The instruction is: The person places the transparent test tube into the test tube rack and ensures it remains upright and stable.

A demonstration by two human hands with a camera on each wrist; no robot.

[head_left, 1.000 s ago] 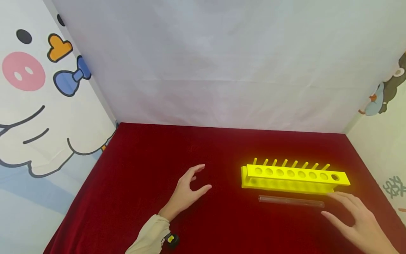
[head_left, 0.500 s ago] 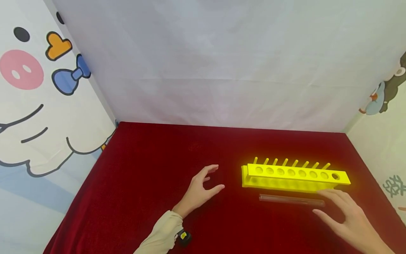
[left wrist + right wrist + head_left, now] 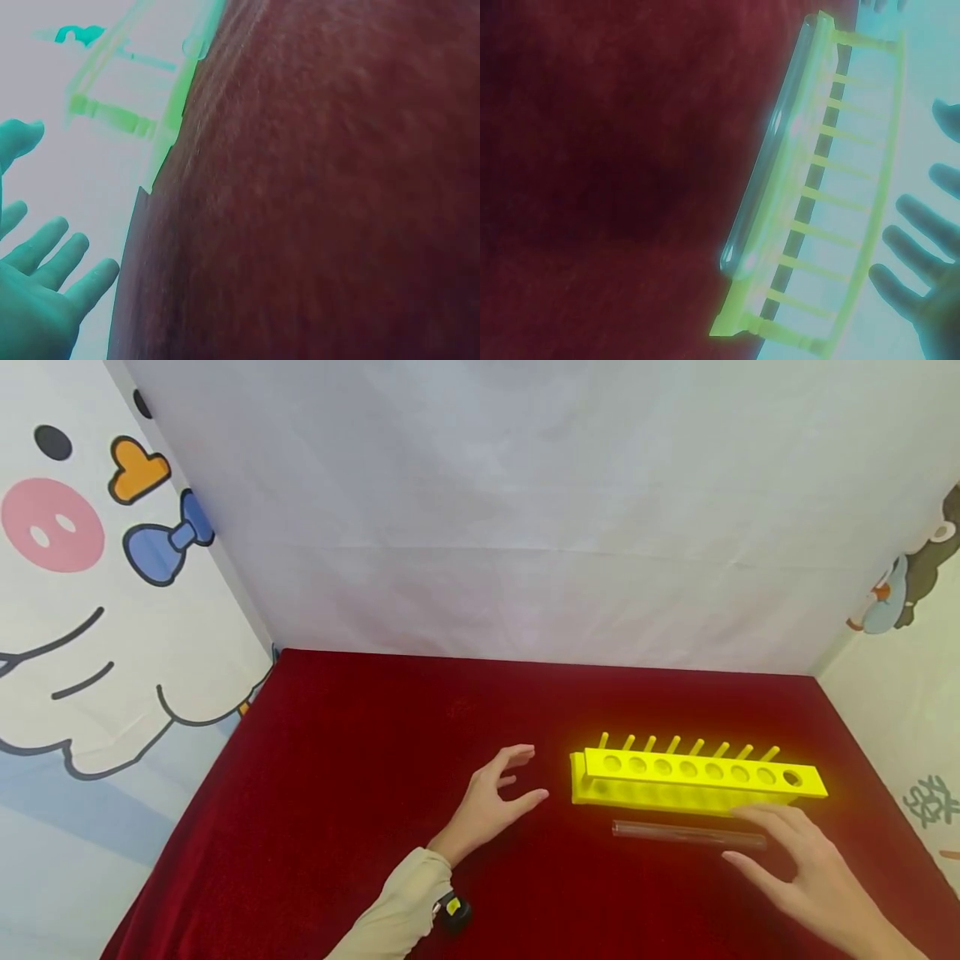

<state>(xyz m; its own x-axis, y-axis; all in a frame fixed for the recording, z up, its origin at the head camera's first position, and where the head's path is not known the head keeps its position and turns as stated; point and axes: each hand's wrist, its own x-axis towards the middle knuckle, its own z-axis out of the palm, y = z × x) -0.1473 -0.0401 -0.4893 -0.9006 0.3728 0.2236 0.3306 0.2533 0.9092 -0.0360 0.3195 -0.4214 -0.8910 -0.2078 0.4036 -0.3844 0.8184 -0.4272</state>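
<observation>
The clear, glass-like tube (image 3: 688,835) is laid flat before the yellow eight-hole rack (image 3: 701,777), probably to rest steadily; by left hand (image 3: 486,803) and right hand (image 3: 813,877), fingers apart, nothing is held.

Head view evenly lit, yellow rack (image 3: 701,772) glowing; wrist views hazy, teal-tinted

The desk (image 3: 375,735) is red, the rack (image 3: 701,772) near its right edge bright yellow, the tube (image 3: 688,835) colourless, the sleeve (image 3: 407,897) cream, the left wall (image 3: 135,639) cartoon-printed.
</observation>
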